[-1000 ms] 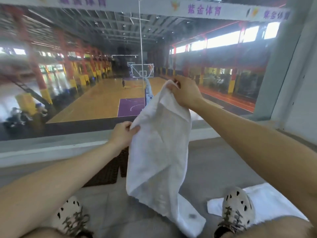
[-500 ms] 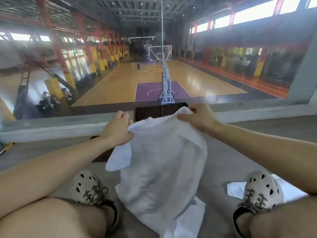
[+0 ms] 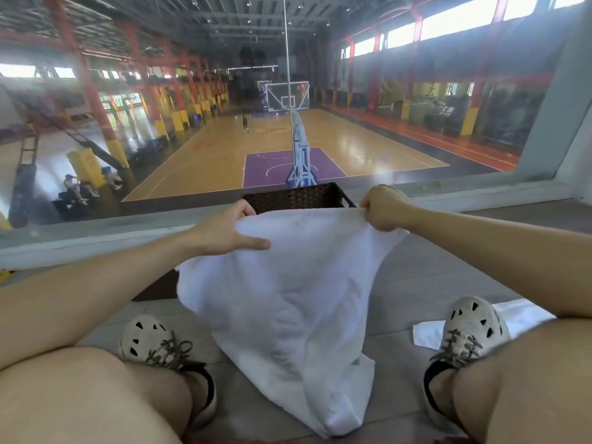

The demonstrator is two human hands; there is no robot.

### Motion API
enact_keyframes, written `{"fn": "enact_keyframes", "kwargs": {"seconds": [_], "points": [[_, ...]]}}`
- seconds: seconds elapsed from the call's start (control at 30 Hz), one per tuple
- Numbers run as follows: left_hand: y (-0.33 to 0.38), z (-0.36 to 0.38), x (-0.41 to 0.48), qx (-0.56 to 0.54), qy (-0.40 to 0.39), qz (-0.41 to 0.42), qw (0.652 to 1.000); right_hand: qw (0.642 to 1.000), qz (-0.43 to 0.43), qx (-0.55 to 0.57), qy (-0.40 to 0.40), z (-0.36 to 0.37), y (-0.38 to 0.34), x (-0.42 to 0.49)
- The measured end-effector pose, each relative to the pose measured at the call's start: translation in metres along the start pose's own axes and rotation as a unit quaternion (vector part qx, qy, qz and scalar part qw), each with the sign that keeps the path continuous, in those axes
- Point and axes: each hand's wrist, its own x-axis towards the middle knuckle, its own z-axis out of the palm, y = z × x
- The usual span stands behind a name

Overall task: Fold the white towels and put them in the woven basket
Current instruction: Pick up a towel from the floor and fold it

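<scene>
White towel [image 3: 282, 283]: soft cloth with a faint nubby pile. It is held up between the person's spread legs, its top edge stretched roughly level and its body sagging in loose folds. The doubled lower end rests on the grey tiled floor [image 3: 416, 277].

Left hand [image 3: 224, 232]: grasps the top edge at the left corner, thumb laid flat across the near face and fingers curled behind the cloth.

Right hand [image 3: 382, 208]: clenched round the right corner, with the cloth bunched inside the fist.

Woven basket [image 3: 298, 197]: dark brown, rectangular, of tight wicker weave. It stands directly behind the towel against the window ledge, its lower part hidden by the cloth.

Second white towel [image 3: 525, 315]: lies flat on the floor at the right, partly behind the right shoe [image 3: 474, 325]. That shoe and the left shoe [image 3: 153, 344] are cream, perforated and laced.
</scene>
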Motion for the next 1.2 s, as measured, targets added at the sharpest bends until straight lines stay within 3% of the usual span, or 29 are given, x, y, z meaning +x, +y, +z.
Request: {"fn": "enact_keyframes", "kwargs": {"seconds": [0.13,0.3,0.47,0.6,0.7,0.8,0.93,1.03,1.2], "points": [[-0.011,-0.01,0.001,0.031,0.064,0.045,0.996,0.999,0.023,-0.025,-0.02,-0.007,0.003,-0.013],[-0.013,-0.015,-0.007,0.073,0.058,0.042,0.995,0.998,0.036,0.032,-0.048,-0.007,-0.006,-0.012],[0.026,0.003,-0.012,0.027,0.082,0.15,0.985,0.977,0.097,0.191,0.011,-0.005,-0.016,-0.003],[0.051,0.015,-0.005,0.064,0.01,0.209,0.976,0.978,0.031,0.192,0.08,-0.003,-0.026,-0.003],[0.054,0.016,0.004,0.091,-0.061,0.168,0.98,0.979,-0.034,0.185,0.073,-0.006,-0.036,-0.009],[0.047,0.015,0.01,0.154,0.009,0.17,0.973,0.985,-0.112,0.115,0.057,-0.007,-0.037,-0.014],[0.05,0.016,0.011,0.094,0.105,0.275,0.951,0.984,-0.163,0.064,-0.012,-0.01,-0.034,-0.014],[0.06,0.025,0.01,0.085,0.085,0.316,0.941,0.973,-0.222,0.048,-0.032,-0.017,-0.043,-0.019],[0.065,0.03,0.013,0.038,0.001,0.271,0.962,0.958,-0.258,0.125,-0.022,-0.023,-0.061,-0.024]]}}
